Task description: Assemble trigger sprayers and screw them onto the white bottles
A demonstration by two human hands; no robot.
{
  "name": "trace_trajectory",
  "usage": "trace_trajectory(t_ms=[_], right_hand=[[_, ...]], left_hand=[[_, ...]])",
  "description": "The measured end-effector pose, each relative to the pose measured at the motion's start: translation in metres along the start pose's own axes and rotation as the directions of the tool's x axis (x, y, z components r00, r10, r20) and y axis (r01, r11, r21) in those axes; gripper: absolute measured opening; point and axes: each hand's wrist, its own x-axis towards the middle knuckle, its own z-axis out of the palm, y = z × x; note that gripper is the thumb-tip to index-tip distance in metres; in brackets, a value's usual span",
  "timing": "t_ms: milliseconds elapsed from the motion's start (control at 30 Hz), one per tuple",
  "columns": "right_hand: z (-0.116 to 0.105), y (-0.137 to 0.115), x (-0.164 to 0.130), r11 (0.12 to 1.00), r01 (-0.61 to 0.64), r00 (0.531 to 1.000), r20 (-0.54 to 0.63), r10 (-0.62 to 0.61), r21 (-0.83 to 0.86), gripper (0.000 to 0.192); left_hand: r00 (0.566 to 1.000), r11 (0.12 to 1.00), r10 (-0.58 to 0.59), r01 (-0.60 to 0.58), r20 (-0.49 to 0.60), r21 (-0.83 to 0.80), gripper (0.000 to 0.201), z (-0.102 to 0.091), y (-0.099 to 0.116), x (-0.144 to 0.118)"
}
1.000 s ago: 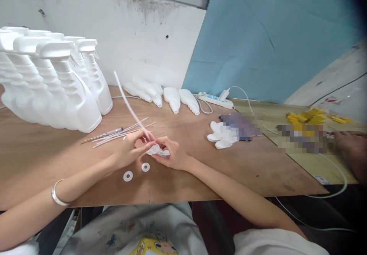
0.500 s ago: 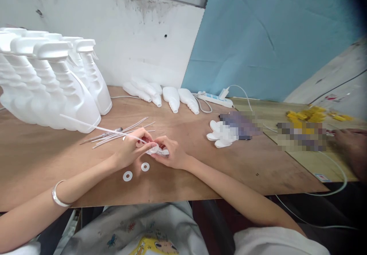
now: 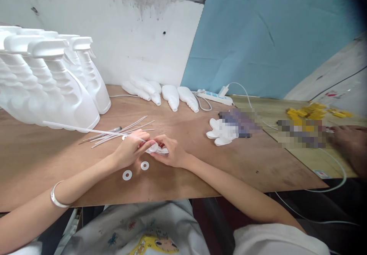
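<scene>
Here, head view: left hand [image 3: 130,151] and right hand [image 3: 169,153] pinched together on a small white sprayer head [image 3: 157,150], its thin tube [image 3: 86,129] trailing left, near the table [image 3: 258,171] middle. Just toward the near edge, two washers [image 3: 127,175]. Bottles [image 3: 57,90] crowding the left edge; gloves [image 3: 220,133] well apart rightward; bare wood between.

Both forearms are bare from wrist to elbow. A thin silver bangle [image 3: 57,198] circles the wrist behind the left hand [image 3: 130,151]; the right hand [image 3: 171,152] wears nothing, no ring or watch. A white short sleeve [image 3: 275,241] shows on the right upper arm. The pale grey shirt front [image 3: 143,228] carries small butterfly prints and a yellow cartoon figure.
</scene>
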Motion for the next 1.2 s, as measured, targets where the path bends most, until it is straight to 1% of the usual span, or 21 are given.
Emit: trace_trajectory(t_ms=[200,400,533,600,733,800,900,1000,1100,1200], right_hand=[[0.0,-0.001,0.0,1.0,-0.001,1.0,0.01,0.001,0.001,0.03],[-0.001,-0.002,0.0,1.0,0.028,1.0,0.013,-0.028,-0.003,0.031],[0.0,-0.002,0.001,0.998,0.066,0.998,-0.003,-0.066,0.001,0.03],[0.0,-0.002,0.001,0.997,0.073,0.997,-0.001,-0.073,-0.003,0.029],[0.0,-0.003,0.002,0.998,0.061,0.998,0.001,-0.061,-0.003,0.029],[0.0,-0.004,0.002,0.999,0.05,0.999,-0.001,-0.05,0.001,0.029],[0.001,-0.005,0.002,1.0,0.024,1.0,-0.016,-0.024,0.004,0.028],[0.002,-0.007,0.002,1.0,0.023,0.999,-0.044,-0.024,-0.01,0.027],[0.002,-0.008,0.0,0.999,0.043,0.998,-0.045,-0.044,-0.032,0.027],[0.0,-0.01,0.0,0.998,0.06,0.998,-0.015,-0.061,-0.03,0.027]], left_hand=[[0.993,0.999,-0.031,0.032,0.11,-0.014,0.036,0.001,0.0,0.001],[0.989,0.999,-0.027,0.029,0.148,-0.013,0.036,-0.006,0.007,0.002],[0.984,0.998,-0.04,0.033,0.172,0.045,0.036,-0.008,0.01,0.002],[0.986,0.994,-0.012,-0.006,0.165,0.109,0.036,-0.008,0.01,0.001],[0.983,0.947,0.127,-0.161,0.136,0.277,0.035,-0.009,0.009,0.002],[0.975,0.92,0.178,-0.212,0.131,0.329,0.034,-0.01,0.009,0.003],[0.972,0.896,0.211,-0.236,0.108,0.377,0.034,-0.01,0.007,0.003],[0.965,0.876,0.242,-0.261,0.101,0.406,0.031,-0.009,0.007,0.004],[0.95,0.848,0.281,-0.313,0.136,0.428,0.028,-0.009,0.009,0.004],[0.943,0.829,0.281,-0.333,0.179,0.45,0.031,-0.01,0.008,0.003]])
